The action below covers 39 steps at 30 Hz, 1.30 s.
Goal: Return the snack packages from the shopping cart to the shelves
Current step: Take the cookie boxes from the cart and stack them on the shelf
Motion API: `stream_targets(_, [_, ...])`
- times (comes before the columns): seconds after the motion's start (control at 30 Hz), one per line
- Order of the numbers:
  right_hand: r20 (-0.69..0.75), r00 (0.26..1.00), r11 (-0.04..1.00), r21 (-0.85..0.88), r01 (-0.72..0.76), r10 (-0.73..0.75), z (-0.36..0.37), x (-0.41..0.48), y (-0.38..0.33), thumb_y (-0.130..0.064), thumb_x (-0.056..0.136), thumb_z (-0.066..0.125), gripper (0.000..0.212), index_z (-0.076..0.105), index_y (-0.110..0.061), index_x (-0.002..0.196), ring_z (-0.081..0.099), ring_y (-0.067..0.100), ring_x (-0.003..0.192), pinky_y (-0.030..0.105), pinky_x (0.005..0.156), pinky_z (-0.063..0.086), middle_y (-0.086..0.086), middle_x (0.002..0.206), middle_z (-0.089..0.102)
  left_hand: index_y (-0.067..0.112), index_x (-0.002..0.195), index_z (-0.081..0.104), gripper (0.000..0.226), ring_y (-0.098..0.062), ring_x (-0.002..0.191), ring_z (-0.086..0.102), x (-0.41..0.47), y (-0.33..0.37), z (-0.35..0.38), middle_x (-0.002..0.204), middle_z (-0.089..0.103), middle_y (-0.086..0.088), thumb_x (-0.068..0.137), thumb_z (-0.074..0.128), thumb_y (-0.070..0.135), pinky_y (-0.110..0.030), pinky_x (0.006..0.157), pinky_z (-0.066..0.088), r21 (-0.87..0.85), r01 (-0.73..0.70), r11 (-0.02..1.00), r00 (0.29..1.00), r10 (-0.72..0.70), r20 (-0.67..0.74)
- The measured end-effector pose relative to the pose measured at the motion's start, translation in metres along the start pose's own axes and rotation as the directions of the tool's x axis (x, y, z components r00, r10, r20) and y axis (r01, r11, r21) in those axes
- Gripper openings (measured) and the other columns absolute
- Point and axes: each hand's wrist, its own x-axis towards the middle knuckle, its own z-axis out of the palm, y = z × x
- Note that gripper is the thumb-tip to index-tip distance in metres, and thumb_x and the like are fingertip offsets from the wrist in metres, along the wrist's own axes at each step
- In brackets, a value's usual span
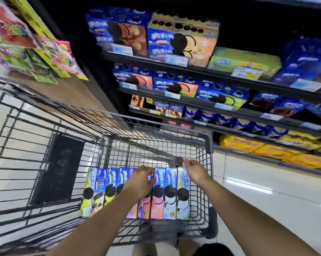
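- Pink, blue, yellow and pale cardboard: the snack packages are seen standing on edge, side by side in one tight row, on the bottom of the shopping cart, near its right wall.
- Grey wire walls are wrapped round that row on every side; the right wall is just beside the last box, and the far wall is set between the row and the shelving.
- To the left inside the basket, a black panel is seen against the wire, apart from the boxes.
- Beyond the cart, dark shelves are stacked with blue cookie boxes; yellow packs are laid on the lowest tier.
- Bright candy bags are hung at upper left, and glossy white floor tiles are spread on the right.
- Now the left hand: it is laid on the middle of the row, fingers curled down over the top edge of a box.
- The right hand is stretched over the far end of the rightmost box, fingers blurred near the wire; whether anything is gripped cannot be told.
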Motion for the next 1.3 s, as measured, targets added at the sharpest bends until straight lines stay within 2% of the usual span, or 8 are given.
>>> stream_targets(0.3, [-0.069, 0.950, 0.947, 0.123, -0.296, 0.306, 0.039, 0.074, 0.047, -0.057, 0.105, 0.016, 0.070, 0.053, -0.009, 0.143, 0.051, 0.037, 0.131, 0.041, 0.111, 0.040, 0.024, 0.142, 0.053, 0.032, 0.149, 0.041, 0.058, -0.030, 0.143, 0.028, 0.075, -0.039, 0.074, 0.157, 0.031, 0.001, 0.094, 0.058, 0.038, -0.044, 0.114, 0.035, 0.292, -0.239, 0.926, 0.969, 0.207, 0.137])
stream_targets(0.4, [-0.063, 0.954, 0.955, 0.075, -0.288, 0.293, 0.051, 0.095, 0.053, -0.055, 0.106, 0.015, 0.073, 0.062, -0.006, 0.132, 0.058, 0.036, 0.121, 0.031, 0.095, 0.044, 0.024, 0.131, 0.061, 0.036, 0.154, 0.031, 0.066, -0.029, 0.150, 0.017, 0.089, -0.043, 0.093, 0.165, 0.016, 0.005, 0.094, 0.057, 0.041, -0.046, 0.118, 0.025, 0.351, -0.349, 0.869, 0.935, 0.298, 0.192])
stream_targets(0.53, [-0.006, 0.964, 0.958, -0.107, -0.265, 0.266, 0.057, 0.118, 0.049, -0.057, 0.105, 0.014, 0.078, 0.065, -0.002, 0.125, 0.056, 0.034, 0.124, 0.032, 0.098, 0.042, 0.024, 0.132, 0.060, 0.038, 0.154, 0.033, 0.080, -0.036, 0.151, 0.021, 0.096, -0.054, 0.111, 0.168, 0.014, -0.001, 0.083, 0.069, 0.048, -0.061, 0.113, 0.033, 0.451, -0.459, 0.765, 0.888, 0.415, 0.199])
stream_targets(0.73, [0.178, 0.946, 0.921, -0.334, -0.202, 0.272, 0.056, 0.137, 0.045, -0.060, 0.103, 0.024, 0.070, 0.061, -0.004, 0.124, 0.060, 0.028, 0.112, 0.029, 0.089, 0.038, 0.019, 0.120, 0.061, 0.041, 0.157, 0.017, 0.091, -0.034, 0.154, 0.005, 0.101, -0.070, 0.123, 0.167, -0.011, 0.003, 0.084, 0.069, 0.052, -0.064, 0.117, 0.021, 0.464, -0.494, 0.735, 0.867, 0.457, 0.200])
stream_targets(0.87, [0.245, 0.923, 0.879, -0.448, -0.164, 0.297, 0.054, 0.142, 0.044, -0.081, 0.089, 0.026, 0.088, 0.047, -0.018, 0.147, 0.043, 0.029, 0.140, 0.043, 0.115, 0.032, 0.011, 0.154, 0.044, 0.044, 0.155, -0.012, 0.084, -0.028, 0.151, -0.024, 0.099, -0.065, 0.121, 0.160, -0.037, 0.006, 0.099, 0.049, 0.052, -0.058, 0.122, 0.001, 0.506, -0.477, 0.718, 0.879, 0.388, 0.278])
stream_targets(1.0, [0.308, 0.919, 0.891, -0.445, -0.090, 0.247, 0.049, 0.133, 0.034, -0.094, 0.073, 0.035, 0.099, 0.042, -0.031, 0.149, 0.034, 0.026, 0.145, 0.050, 0.118, 0.027, 0.001, 0.161, 0.034, 0.045, 0.155, -0.014, 0.082, -0.028, 0.151, -0.026, 0.097, -0.061, 0.117, 0.160, -0.037, 0.005, 0.100, 0.046, 0.052, -0.057, 0.122, -0.001, 0.511, -0.469, 0.721, 0.883, 0.366, 0.294])
stream_targets(1.17, [0.487, 0.815, 0.770, -0.633, 0.083, 0.313, 0.027, 0.121, 0.014, -0.082, 0.071, 0.064, 0.110, 0.019, -0.033, 0.158, 0.020, 0.025, 0.152, 0.051, 0.120, 0.023, -0.004, 0.166, 0.017, 0.044, 0.156, -0.010, 0.085, -0.027, 0.152, -0.021, 0.095, -0.061, 0.113, 0.160, -0.035, 0.007, 0.098, 0.051, 0.053, -0.055, 0.123, 0.000, 0.502, -0.474, 0.723, 0.880, 0.370, 0.297])
stream_targets(1.3, [0.543, 0.753, 0.711, -0.688, 0.145, 0.371, 0.020, 0.116, 0.004, -0.033, 0.081, 0.083, 0.116, -0.001, -0.023, 0.160, 0.019, 0.028, 0.152, 0.049, 0.121, 0.024, 0.003, 0.167, 0.015, 0.045, 0.156, -0.008, 0.084, -0.026, 0.153, -0.019, 0.095, -0.062, 0.109, 0.160, -0.035, 0.007, 0.098, 0.053, 0.050, -0.053, 0.124, 0.001, 0.486, -0.481, 0.729, 0.876, 0.377, 0.301])
